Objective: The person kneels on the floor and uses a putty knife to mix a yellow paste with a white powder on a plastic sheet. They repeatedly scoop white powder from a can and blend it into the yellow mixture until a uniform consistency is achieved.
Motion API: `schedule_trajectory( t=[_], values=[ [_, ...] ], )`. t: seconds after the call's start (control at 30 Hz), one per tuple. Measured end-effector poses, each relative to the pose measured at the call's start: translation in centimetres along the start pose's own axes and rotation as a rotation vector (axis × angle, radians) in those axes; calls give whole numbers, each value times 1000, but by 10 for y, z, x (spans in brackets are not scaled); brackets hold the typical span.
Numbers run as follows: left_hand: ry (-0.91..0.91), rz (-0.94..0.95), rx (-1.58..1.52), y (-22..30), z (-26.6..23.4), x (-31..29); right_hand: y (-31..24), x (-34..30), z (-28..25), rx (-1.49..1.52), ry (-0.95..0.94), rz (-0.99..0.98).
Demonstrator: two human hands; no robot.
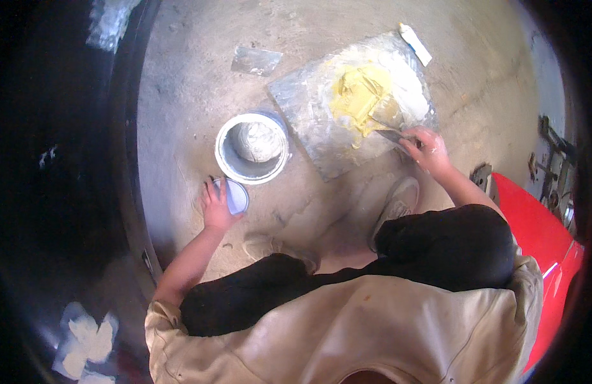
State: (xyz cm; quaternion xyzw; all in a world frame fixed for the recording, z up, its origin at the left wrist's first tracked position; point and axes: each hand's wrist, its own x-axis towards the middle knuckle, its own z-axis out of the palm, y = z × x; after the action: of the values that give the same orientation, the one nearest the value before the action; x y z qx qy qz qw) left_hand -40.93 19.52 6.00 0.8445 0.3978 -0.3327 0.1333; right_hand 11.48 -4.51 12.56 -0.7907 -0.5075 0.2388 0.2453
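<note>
My right hand [426, 150] grips a putty knife [392, 135] over the near right part of a flat metal sheet [302, 91]. The knife's blade reaches the edge of a spread heap of yellow filler [360, 96]. Paler, white filler [408, 93] lies beside the heap on the right. My left hand [218, 206] is closed round the rim of a round, pale lid [237, 196], its fingers on the far left edge and its thumb at the near side. Just beyond the lid stands a tin [223, 153], uncovered, with whitish paste inside.
A white tube [415, 45] lies across the sheet's far right corner. Behind the tin, a small grey metal plate [256, 61] rests on the concrete floor. A dark panel with pale filler patches [88, 339] runs along the left; a red panel [539, 237] stands at right.
</note>
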Motion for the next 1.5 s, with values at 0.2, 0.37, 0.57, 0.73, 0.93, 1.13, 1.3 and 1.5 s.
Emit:
schedule_trajectory(
  t=[0.2,0.37,0.57,0.73,0.93,1.13,1.3,1.5],
  values=[
    [8,-2,31,4,0,7,4,-3,1,-15,11,20],
    [108,-96,-216,-15,-17,-1,6,0,2,30,21,49],
    [537,-24,-429,-13,-116,-25,14,-2,4,43,9,100],
    [439,330,-159,48,-199,-24,16,4,6,-1,-21,22],
    [337,346,88,104,-192,20,8,17,4,-12,0,-90],
    [372,473,27,98,-167,35,14,8,0,5,10,-38],
    [401,592,94,106,-147,55,14,6,5,9,-15,76],
    [264,513,163,116,-176,45,-3,35,21,316,8,603]
  ],
)
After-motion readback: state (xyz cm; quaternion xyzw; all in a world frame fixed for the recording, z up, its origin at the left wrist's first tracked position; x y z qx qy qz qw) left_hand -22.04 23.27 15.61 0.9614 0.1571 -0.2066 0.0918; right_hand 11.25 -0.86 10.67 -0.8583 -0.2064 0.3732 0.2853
